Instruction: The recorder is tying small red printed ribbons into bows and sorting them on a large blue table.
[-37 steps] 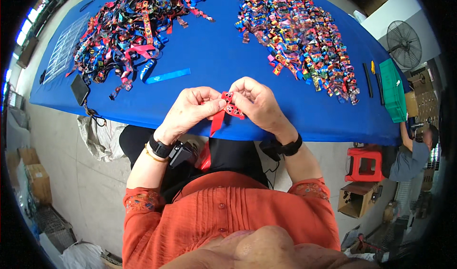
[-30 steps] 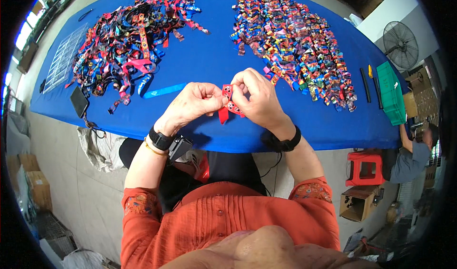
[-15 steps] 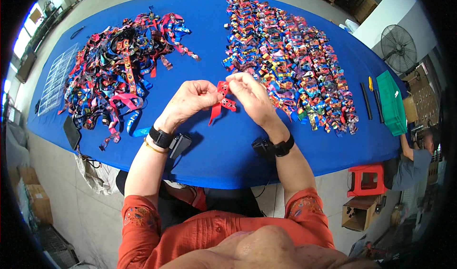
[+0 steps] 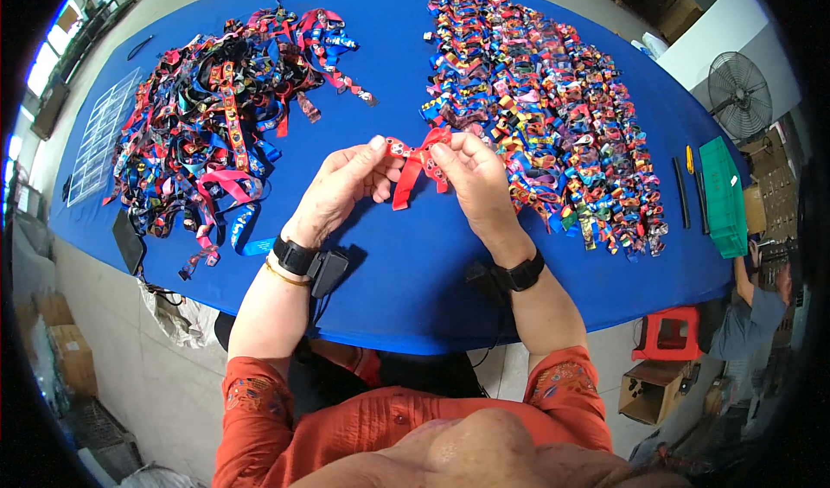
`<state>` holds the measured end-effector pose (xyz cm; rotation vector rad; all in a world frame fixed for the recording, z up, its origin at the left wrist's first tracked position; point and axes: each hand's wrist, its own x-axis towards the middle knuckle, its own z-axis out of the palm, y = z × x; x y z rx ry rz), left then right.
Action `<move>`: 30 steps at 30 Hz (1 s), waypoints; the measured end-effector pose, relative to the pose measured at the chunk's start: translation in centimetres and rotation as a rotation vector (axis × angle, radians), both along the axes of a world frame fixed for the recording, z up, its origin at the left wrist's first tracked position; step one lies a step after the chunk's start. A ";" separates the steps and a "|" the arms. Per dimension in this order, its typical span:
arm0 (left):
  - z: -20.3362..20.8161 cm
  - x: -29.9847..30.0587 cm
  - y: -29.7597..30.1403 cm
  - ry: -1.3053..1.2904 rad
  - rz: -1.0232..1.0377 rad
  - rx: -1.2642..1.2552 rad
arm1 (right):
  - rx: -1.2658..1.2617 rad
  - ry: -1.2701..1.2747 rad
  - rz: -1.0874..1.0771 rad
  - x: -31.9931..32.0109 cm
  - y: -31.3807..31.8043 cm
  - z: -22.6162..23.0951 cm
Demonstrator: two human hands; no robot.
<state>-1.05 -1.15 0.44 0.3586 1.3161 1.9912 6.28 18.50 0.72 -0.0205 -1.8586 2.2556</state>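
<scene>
The left hand (image 4: 346, 181) has thumb and forefinger pressed together on the left end of a red patterned ribbon (image 4: 403, 191); its other fingers are loosely bent. The right hand (image 4: 479, 181) also pinches the ribbon, at its right part. The ribbon is above the blue desk (image 4: 389, 280), whose near edge curves behind the wrists. Blue surface shows between the left strap pile (image 4: 216, 116) and right strap rows (image 4: 553, 133).

ribbon (image 4: 416, 165): red, black-and-white print | tablecloth (image 4: 398, 272): blue | bin (image 4: 724, 201): green | stool (image 4: 669, 331): red
</scene>
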 end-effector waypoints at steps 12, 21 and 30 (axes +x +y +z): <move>-1.1 0.3 0.0 0.192 0.070 0.028 | -0.039 -0.165 0.051 0.9 -1.1 0.1; -0.7 0.8 0.2 0.104 0.011 0.044 | -0.077 -0.134 0.043 0.9 -1.6 -0.2; -0.4 0.9 0.0 0.145 -0.011 -0.012 | -0.089 -0.177 0.076 1.0 -1.8 -0.4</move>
